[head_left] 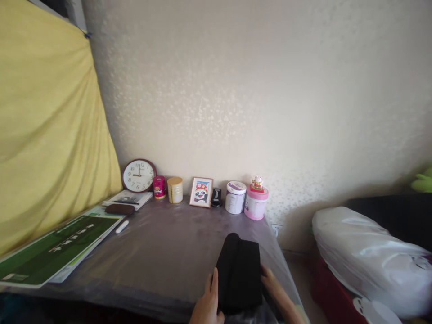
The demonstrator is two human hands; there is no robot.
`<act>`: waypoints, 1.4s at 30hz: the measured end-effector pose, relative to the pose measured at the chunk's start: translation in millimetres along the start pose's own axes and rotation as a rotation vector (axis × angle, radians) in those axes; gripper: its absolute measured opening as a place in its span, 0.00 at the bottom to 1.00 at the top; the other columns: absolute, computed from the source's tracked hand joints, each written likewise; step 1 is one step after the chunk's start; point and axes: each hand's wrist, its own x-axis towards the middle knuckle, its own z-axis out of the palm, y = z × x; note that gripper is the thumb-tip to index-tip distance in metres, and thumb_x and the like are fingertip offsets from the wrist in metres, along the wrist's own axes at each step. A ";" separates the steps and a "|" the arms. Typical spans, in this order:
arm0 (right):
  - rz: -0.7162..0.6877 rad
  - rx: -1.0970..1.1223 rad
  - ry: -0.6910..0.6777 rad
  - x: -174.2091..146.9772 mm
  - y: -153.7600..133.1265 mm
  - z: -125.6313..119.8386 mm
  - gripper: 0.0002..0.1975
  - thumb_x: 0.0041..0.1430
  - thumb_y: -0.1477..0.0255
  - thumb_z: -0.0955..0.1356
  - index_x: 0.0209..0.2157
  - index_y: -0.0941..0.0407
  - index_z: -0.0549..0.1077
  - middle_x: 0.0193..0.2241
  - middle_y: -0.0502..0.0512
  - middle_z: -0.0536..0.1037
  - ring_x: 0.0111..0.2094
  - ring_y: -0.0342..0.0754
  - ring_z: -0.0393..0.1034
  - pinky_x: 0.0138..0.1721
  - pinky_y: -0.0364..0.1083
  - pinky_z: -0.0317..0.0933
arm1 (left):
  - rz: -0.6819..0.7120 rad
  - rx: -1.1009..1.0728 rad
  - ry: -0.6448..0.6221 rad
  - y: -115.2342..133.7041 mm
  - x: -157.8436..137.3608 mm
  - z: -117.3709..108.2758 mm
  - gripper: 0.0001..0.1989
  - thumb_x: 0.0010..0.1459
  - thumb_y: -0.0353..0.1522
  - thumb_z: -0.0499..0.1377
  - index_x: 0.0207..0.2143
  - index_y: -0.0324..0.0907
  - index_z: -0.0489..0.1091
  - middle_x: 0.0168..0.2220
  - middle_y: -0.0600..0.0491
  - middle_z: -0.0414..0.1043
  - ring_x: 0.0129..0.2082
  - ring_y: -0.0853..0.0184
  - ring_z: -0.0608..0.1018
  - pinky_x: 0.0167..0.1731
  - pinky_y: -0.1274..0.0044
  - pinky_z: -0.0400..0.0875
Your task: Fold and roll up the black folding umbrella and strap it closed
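Far left of left hand (207, 300): flat dark-green rectangular printed sheet (72, 245). Far ahead and left: round white-faced clock with brown rim (139, 175). Ahead: grey plastic-covered table (162, 256); farther, wood-framed panda picture (201, 192). Left hand itself: partly curled, gripping left side of matte black boxy case (241, 274), between hands. Right hand (272, 284): curled on case's right side, fingertips hidden. Right of it: bulging white plastic bag (367, 256).
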 end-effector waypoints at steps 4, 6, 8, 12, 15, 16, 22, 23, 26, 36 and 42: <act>-0.041 -0.232 0.209 9.2 0.6 -13.7 0.24 0.45 0.58 0.59 0.36 0.60 0.74 0.37 0.62 0.75 0.42 0.58 0.69 0.46 0.54 0.60 | -0.032 0.093 -0.007 5.8 -2.3 2.2 0.48 0.42 0.19 0.49 0.62 0.40 0.23 0.63 0.40 0.31 0.43 0.61 0.74 0.39 0.77 0.67; -0.094 -0.325 0.273 7.4 -4.9 -15.4 0.24 0.47 0.56 0.58 0.34 0.58 0.74 0.36 0.63 0.75 0.41 0.57 0.69 0.46 0.53 0.60 | -0.041 0.107 0.006 8.6 -3.2 2.0 0.48 0.42 0.19 0.49 0.62 0.40 0.24 0.63 0.39 0.31 0.42 0.61 0.74 0.39 0.76 0.67; -0.141 -0.391 0.303 3.1 -14.1 -13.8 0.23 0.48 0.56 0.58 0.31 0.57 0.74 0.35 0.62 0.75 0.39 0.57 0.69 0.46 0.53 0.59 | -0.045 0.119 0.004 11.5 -4.4 0.9 0.47 0.43 0.19 0.49 0.62 0.39 0.24 0.63 0.38 0.32 0.41 0.61 0.74 0.38 0.75 0.68; 0.004 -0.368 0.212 -6.1 -34.4 -4.7 0.23 0.52 0.52 0.59 0.35 0.56 0.72 0.34 0.59 0.75 0.36 0.55 0.70 0.35 0.50 0.64 | -0.050 0.123 -0.016 16.4 -6.7 -2.1 0.47 0.43 0.17 0.47 0.62 0.37 0.25 0.63 0.36 0.29 0.41 0.59 0.74 0.36 0.74 0.69; 0.231 -0.242 0.063 -10.0 -45.7 3.2 0.25 0.47 0.52 0.64 0.40 0.57 0.69 0.32 0.59 0.75 0.29 0.53 0.71 0.18 0.45 0.61 | -0.055 0.110 -0.006 17.5 -7.1 -2.2 0.47 0.43 0.17 0.48 0.62 0.38 0.25 0.63 0.35 0.29 0.42 0.58 0.74 0.39 0.72 0.68; 0.273 -0.185 0.017 -10.6 -49.0 5.8 0.25 0.46 0.54 0.65 0.40 0.58 0.68 0.31 0.58 0.75 0.27 0.53 0.71 0.16 0.44 0.60 | -0.057 0.107 -0.007 17.5 -6.9 -1.9 0.47 0.42 0.18 0.48 0.62 0.38 0.25 0.63 0.35 0.29 0.42 0.58 0.74 0.39 0.72 0.68; 0.148 0.295 -0.196 -4.0 -72.4 28.7 0.19 0.50 0.63 0.67 0.42 0.59 0.68 0.34 0.55 0.75 0.33 0.48 0.71 0.34 0.45 0.65 | -0.080 0.113 -0.007 20.8 -5.7 -2.0 0.48 0.40 0.17 0.49 0.63 0.37 0.29 0.62 0.34 0.29 0.41 0.58 0.75 0.40 0.72 0.69; 0.130 0.328 -0.215 -0.9 -75.4 34.0 0.18 0.50 0.64 0.66 0.41 0.59 0.69 0.34 0.55 0.75 0.33 0.48 0.71 0.36 0.46 0.65 | -0.081 0.114 -0.009 21.9 -5.9 -2.9 0.48 0.40 0.16 0.49 0.63 0.36 0.30 0.62 0.34 0.29 0.41 0.58 0.75 0.41 0.72 0.69; 0.113 0.376 -0.243 11.1 -76.8 51.3 0.17 0.50 0.64 0.67 0.39 0.60 0.68 0.33 0.55 0.75 0.33 0.49 0.71 0.35 0.46 0.65 | -0.073 0.120 -0.023 24.9 -7.0 -6.1 0.47 0.40 0.15 0.49 0.62 0.34 0.32 0.62 0.32 0.28 0.42 0.57 0.74 0.42 0.71 0.69; 0.241 0.097 -0.145 40.0 -49.0 81.6 0.27 0.48 0.67 0.67 0.49 0.61 0.59 0.32 0.55 0.74 0.31 0.47 0.72 0.28 0.44 0.66 | -0.084 0.115 -0.099 26.6 -10.4 -17.5 0.40 0.44 0.17 0.49 0.61 0.26 0.40 0.62 0.32 0.29 0.48 0.56 0.71 0.46 0.72 0.66; 0.206 0.031 -0.251 34.6 -54.9 84.7 0.23 0.58 0.57 0.59 0.46 0.61 0.62 0.35 0.59 0.75 0.32 0.45 0.73 0.28 0.40 0.63 | -0.027 0.095 -0.005 1.2 -17.3 -12.9 0.36 0.49 0.31 0.55 0.60 0.30 0.48 0.58 0.35 0.50 0.48 0.58 0.71 0.45 0.73 0.67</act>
